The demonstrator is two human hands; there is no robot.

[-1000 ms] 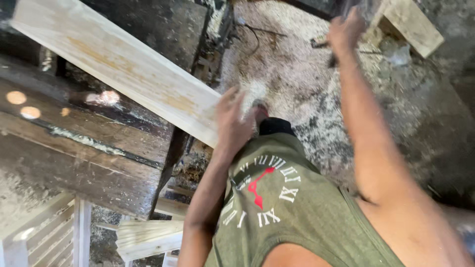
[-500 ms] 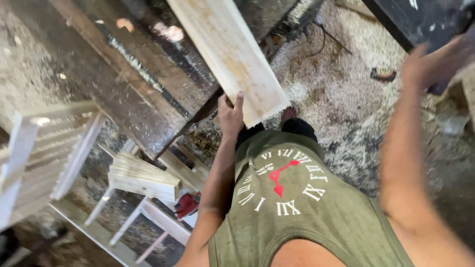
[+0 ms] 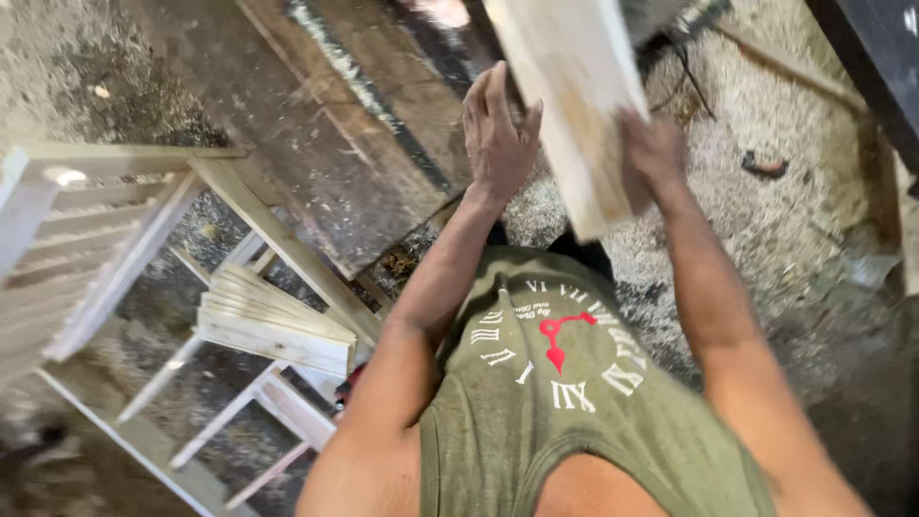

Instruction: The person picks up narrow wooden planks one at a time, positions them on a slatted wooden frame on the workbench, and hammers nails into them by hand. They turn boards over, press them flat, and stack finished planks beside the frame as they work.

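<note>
A person in an olive sleeveless shirt holds a pale wooden plank (image 3: 570,96) upright at chest height. The left hand (image 3: 498,129) rests open, fingers spread, against its edge; the right hand (image 3: 651,148) grips the opposite edge. With one hand flat, the plank could slip onto the sawdust-covered floor (image 3: 795,191).

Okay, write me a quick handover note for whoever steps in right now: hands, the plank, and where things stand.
Left hand: open, flat against the left face of the pale plank.
Right hand: on the plank's right edge; grip blurred.
Plank: held up in front of the chest, lower end toward the body.
Nearby: stack of cut slats on a white wooden frame, lower left; sawdust-covered floor.
Done or left: not readable from this view.
</note>
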